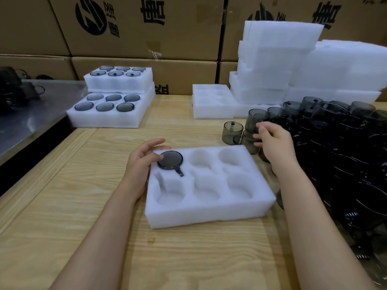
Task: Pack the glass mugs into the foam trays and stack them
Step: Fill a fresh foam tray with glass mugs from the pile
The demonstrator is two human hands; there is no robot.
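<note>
**Glass in soft foam: take each mug by the wall, not the handle**

Your left grip (144, 162) is loosely open, its fingertips touching the rim of the seated mug (170, 160) without clasping it. Your right grip (276, 145) is curled beside a small mug (250, 141) at the edge of the loose mugs (335, 143). You cannot tell from here whether it has closed on the glass.

The seated mug sits bottom-up in the far-left pocket of the foam tray (209, 212), and its handle (180, 173) lies in the slot cut toward you. The other five pockets are empty.

Expect smooth, hard, smoky glass, which is likely slippery and will chip if knocked against its neighbours in that crowded heap. Take each mug around the wall with thumb opposite fingers; the thin handle looks like the weakest part. The foam is soft and light, so the tray will probably slide on the table (83, 206) unless a hand steadies it.

Further off, two filled trays (109, 118) stand stacked at far left, and spare foam trays (272, 59) are piled at far right.
</note>
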